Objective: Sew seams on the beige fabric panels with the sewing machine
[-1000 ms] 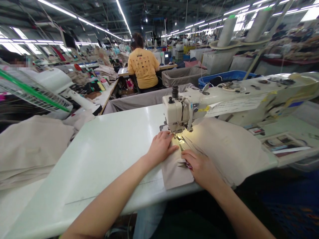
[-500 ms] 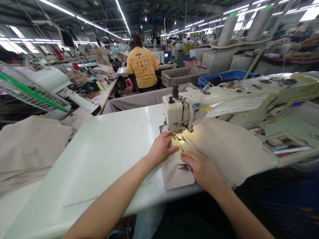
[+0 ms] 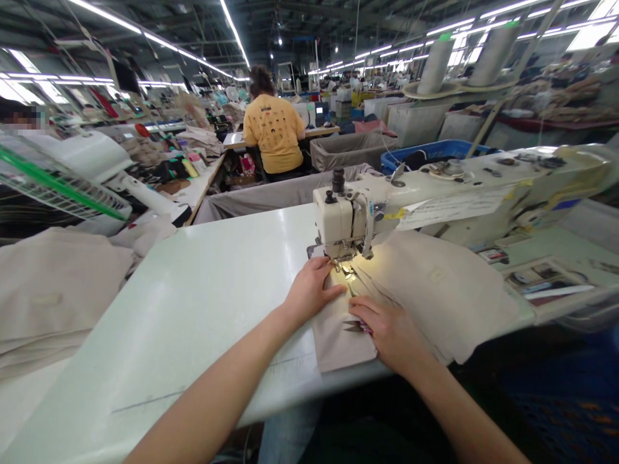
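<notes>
A beige fabric piece (image 3: 341, 345) lies under the needle area of a white sewing machine (image 3: 338, 219), at the table's front edge. My left hand (image 3: 313, 288) presses on its left side close to the presser foot, thumb apart from the fingers and pointing right. My right hand (image 3: 391, 330) is closed around small scissors (image 3: 355, 326), whose blades point left over the fabric; its fingertips also touch the cloth's right side. A larger beige panel (image 3: 449, 290) spreads out to the right of the needle, under the machine arm.
Stacked beige fabric (image 3: 58, 283) sits at the left beside the pale green table (image 3: 217, 277). A white fan (image 3: 91, 161) stands behind it. Ahead, a person in a yellow shirt (image 3: 274, 132) sits near grey cloth bins (image 3: 348, 149). A tray (image 3: 546, 278) is at the right.
The whole view has shifted slightly. Both hands, the scissors and the fabric keep nearly the same places relative to the machine.
</notes>
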